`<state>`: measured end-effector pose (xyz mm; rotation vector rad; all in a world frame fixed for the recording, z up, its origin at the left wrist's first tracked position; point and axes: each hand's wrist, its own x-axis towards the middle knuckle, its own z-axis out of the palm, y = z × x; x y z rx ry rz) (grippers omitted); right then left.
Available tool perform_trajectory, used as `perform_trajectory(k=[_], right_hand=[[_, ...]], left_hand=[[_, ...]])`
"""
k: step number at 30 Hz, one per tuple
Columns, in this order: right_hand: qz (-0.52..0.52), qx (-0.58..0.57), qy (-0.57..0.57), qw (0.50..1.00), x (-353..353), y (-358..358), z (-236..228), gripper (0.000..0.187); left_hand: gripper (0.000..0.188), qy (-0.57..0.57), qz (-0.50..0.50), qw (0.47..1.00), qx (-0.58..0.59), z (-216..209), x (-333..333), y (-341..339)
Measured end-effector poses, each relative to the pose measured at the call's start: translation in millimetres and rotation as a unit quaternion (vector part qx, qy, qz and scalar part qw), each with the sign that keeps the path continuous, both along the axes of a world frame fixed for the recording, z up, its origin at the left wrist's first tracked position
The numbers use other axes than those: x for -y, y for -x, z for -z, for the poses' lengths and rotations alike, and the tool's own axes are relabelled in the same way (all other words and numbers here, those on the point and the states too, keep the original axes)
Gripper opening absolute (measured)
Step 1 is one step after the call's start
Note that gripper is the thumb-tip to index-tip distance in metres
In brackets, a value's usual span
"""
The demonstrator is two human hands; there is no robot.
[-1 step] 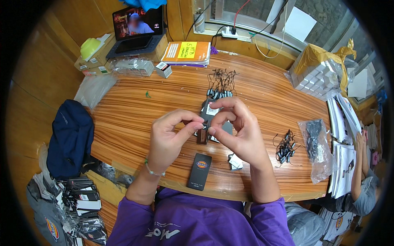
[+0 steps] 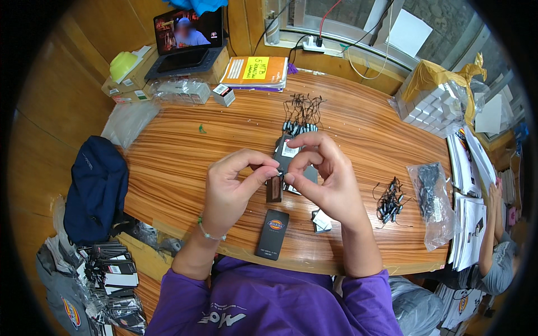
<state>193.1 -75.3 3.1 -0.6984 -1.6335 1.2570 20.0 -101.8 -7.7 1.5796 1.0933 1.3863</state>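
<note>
My left hand (image 2: pixel 238 182) and my right hand (image 2: pixel 328 182) meet over the middle of the table, thumb and forefinger pinched on each side. Between the fingertips is a thin dark cord, mostly covered by them. A small brown tag with a dark edge (image 2: pixel 274 190) hangs just below the pinch. Behind the hands lie black hang tags (image 2: pixel 291 152) with white barcode stickers, partly hidden. Closer to me, one black hang tag (image 2: pixel 273 234) lies flat with a coloured emblem. Small white and dark cards (image 2: pixel 321 220) lie under my right wrist.
Black cords with shiny ends lie in a bundle (image 2: pixel 301 115) beyond the tags and a tangle (image 2: pixel 391 203) at right. Nearby are a clear plastic bag (image 2: pixel 432 201), wrapped white boxes (image 2: pixel 431 103), notebooks (image 2: pixel 255 73), a tablet (image 2: pixel 189 31) and a navy pouch (image 2: pixel 95 187). Another person's arm (image 2: pixel 493 215) shows at far right.
The brown tag has swung slightly to the left and turned more toward me beneath the fingertips. Both hands keep their place and their pinch.
</note>
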Motion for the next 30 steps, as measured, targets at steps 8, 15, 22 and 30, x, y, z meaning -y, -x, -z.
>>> perform_trajectory(k=[8, 15, 22, 30], right_hand=[[-0.057, -0.052, 0.088, 0.993, -1, -2, -2, 0.03], [-0.105, -0.094, 0.112, 0.984, -12, -1, 6, 0.025], [-0.13, -0.088, 0.108, 0.982, -13, -1, 7, 0.02], [-0.155, -0.063, 0.142, 0.976, -11, -1, 7, 0.019]], left_hand=[[0.006, 0.014, -0.017, 1.0, 0.018, 2, 0, -3], [0.006, 0.08, 0.069, 0.986, 0.127, -3, -1, 1], [0.006, 0.084, 0.088, 0.982, 0.142, -3, 1, 1], [0.006, 0.078, 0.095, 0.986, 0.114, -9, 5, 4]])
